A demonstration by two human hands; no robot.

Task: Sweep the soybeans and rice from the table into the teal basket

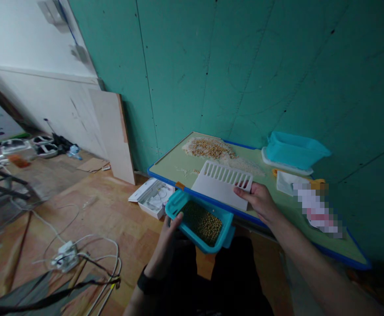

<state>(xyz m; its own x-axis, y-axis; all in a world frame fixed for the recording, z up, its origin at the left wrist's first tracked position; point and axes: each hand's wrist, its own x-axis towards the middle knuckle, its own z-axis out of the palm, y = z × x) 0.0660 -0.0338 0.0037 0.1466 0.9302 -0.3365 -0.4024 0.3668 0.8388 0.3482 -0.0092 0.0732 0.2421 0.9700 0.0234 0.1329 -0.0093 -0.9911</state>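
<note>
My left hand [171, 230] is closed on the rim of a turquoise plastic container [175, 199], thumb over the edge. Small dark green beans and tan soybeans [212, 227] lie in it. The container hangs tilted just below the table's front edge. My right hand [259, 199] grips the right end of a flat white slotted scraper [211, 186], whose row of slots faces the wall. The scraper rests at the table's front edge, above the container. Behind it, a pile of soybeans [208, 148] and pale grains [244, 166] spreads over the pale green tabletop [170, 164].
A second turquoise container [293, 147] stands on a white lid [287, 165] at the back right. Nearby lie a small white tray [286, 183] and a blurred-out packet [317, 210]. On the floor are an open white box [154, 199] and a power strip with cables [67, 255].
</note>
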